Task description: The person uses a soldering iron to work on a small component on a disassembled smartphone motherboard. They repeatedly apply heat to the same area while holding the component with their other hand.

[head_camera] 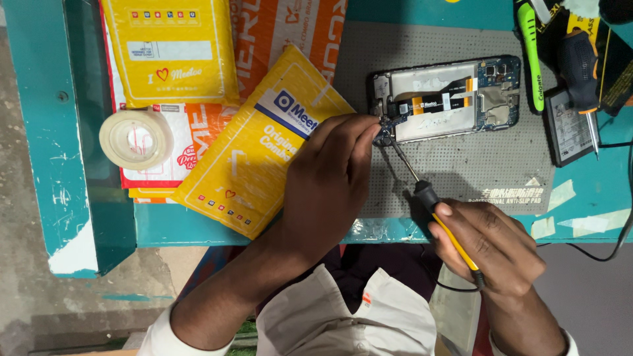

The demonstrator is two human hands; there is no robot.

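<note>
Right hand [491, 254] grips screwdriver [428, 198], tip at phone's [445, 99] lower-left corner; left hand [330, 181] pinches there, perhaps a screw. I'd steady, turn gently.

Left hand [330, 175]: my forearm comes up bare from a rolled white sleeve, wrist straight, back of the hand toward me, fingers bunched and pinched together at the tips, pointing up and to the right. Right hand [491, 247]: lower and to the right of the left, fingers curled closed in a pen-like grip, thumb on top, wrist bent inward.
</note>
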